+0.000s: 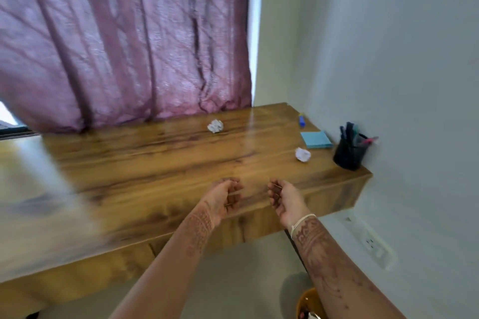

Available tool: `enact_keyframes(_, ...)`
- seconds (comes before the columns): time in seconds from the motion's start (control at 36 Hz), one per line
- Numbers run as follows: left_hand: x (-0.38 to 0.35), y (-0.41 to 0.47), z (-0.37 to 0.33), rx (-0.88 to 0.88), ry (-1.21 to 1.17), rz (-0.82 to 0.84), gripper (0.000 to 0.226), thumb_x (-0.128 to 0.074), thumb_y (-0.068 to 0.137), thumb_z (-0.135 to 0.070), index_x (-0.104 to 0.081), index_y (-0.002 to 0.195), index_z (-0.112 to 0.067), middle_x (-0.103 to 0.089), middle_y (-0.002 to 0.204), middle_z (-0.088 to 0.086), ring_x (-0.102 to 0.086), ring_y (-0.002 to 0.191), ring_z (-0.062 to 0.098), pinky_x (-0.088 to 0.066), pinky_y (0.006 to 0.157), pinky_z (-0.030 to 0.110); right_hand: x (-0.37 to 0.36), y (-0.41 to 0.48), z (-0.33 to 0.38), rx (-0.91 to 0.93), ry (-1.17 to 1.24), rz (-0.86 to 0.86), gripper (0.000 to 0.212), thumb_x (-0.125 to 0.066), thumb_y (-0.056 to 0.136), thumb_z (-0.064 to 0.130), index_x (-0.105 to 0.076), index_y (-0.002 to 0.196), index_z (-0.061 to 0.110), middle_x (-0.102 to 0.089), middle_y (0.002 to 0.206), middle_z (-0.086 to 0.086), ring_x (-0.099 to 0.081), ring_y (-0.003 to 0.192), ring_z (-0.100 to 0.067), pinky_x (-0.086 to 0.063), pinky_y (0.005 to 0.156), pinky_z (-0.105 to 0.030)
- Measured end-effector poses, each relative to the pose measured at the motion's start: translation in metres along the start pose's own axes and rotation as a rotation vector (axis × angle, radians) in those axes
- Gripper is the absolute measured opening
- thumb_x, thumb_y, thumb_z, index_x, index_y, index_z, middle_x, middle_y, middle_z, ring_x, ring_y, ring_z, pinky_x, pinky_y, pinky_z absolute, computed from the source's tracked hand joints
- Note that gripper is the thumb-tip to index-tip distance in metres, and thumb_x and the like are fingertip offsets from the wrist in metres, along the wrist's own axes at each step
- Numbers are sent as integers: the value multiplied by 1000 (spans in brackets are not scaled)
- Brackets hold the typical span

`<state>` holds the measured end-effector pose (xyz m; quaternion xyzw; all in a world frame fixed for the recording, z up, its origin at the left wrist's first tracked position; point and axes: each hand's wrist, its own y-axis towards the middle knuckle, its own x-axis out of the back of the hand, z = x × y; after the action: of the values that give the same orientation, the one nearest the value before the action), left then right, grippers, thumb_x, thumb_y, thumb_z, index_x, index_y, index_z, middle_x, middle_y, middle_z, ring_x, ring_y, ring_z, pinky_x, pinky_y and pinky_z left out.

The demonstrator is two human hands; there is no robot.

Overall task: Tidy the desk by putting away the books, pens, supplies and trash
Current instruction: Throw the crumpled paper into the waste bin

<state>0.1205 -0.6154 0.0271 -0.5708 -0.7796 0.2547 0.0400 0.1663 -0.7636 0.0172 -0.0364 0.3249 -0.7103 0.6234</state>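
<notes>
Mauve pleated curtain [124,33] hangs behind a glossy brown wooden tabletop [155,163]; a pale wall stands at right. No books show, so tidying seems well along. One crumpled white paper ball [215,125] lies far back, well beyond the left grip [225,194]. It and the right grip [281,198] hover over the near edge, fingers loosely curled, apparently holding nothing. Left to clear: a blue-and-yellow marker-like stick [301,120], a second crumpled paper ball [302,154] nearest the right grip but apart, and a blue sticky-note pad [316,139]. Pens stand in a black cup [350,154]. An orange bin [309,303] sits on the floor.
</notes>
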Motion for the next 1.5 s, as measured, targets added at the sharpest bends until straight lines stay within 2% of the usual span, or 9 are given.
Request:
enact_keyframes(0.19,81,49,-39,-25,-58,-104,21,-44,100,-12,-64,105,-12,-69,85,1,-61,65,14,-48,58,25,-92,37,-18,41,-86,67,31,-37,99,13,-56,76,15,-54,40,7,-43,28,-2,-26,30,-11)
enact_keyframes(0.36,132,100,-63,-41,-17,-154,24,-42,101,-12,-64,109,-9,-70,91,4,-61,70,15,-51,62,27,-147,77,-34,135,-241,28,26,-42,99,13,-61,81,15,-60,58,4,-49,41,-4,-32,33,-13)
enact_keyframes(0.58,158,151,-77,-126,47,-163,16,-46,99,-10,-61,95,-17,-67,105,4,-60,85,15,-49,67,26,-176,110,-56,356,-477,-92,18,-52,92,12,-67,82,14,-69,86,-7,-63,81,-21,-46,76,-31)
enact_keyframes(0.78,144,186,-79,-159,136,-99,14,-52,95,-13,-61,104,-19,-58,97,-3,-52,84,11,-40,83,33,-164,136,-50,446,-839,-189,23,-50,98,31,-67,102,17,-69,101,-6,-61,100,-28,-47,90,-38)
enact_keyframes(1.0,111,212,-82,-89,226,-100,25,-56,94,-17,-51,118,-17,-58,118,3,-53,104,17,-43,96,37,-141,172,-28,460,-1070,-253,24,-50,95,30,-66,108,19,-66,112,-8,-58,109,-32,-46,94,-39)
enact_keyframes(1.11,97,231,-90,-90,249,-160,31,-59,92,-19,-47,121,-15,-57,117,3,-53,103,17,-43,86,33,-139,193,-12,527,-1191,-211,22,-49,95,30,-67,105,24,-68,108,-3,-59,106,-29,-47,93,-40)
enact_keyframes(1.22,85,252,-102,-112,377,-213,58,-63,87,-23,-38,138,-11,-50,133,9,-52,120,26,-47,100,42,-138,218,3,582,-1400,-159,23,-45,96,30,-63,109,22,-62,113,-1,-54,112,-27,-40,96,-37)
enact_keyframes(1.33,70,272,-114,-143,590,-244,73,-62,87,-20,-25,149,-7,-33,148,15,-35,136,30,-35,111,39,-130,234,7,707,-1618,-94,25,-47,95,28,-59,116,23,-57,120,1,-51,114,-25,-39,94,-36)
enact_keyframes(1.5,56,308,-122,-217,902,-233,87,-66,83,-27,-15,153,-28,-18,152,23,-21,141,39,-28,113,45,-108,251,-4,961,-1689,-108,32,-57,83,28,-61,115,27,-60,119,5,-58,106,-21,-46,85,-39)
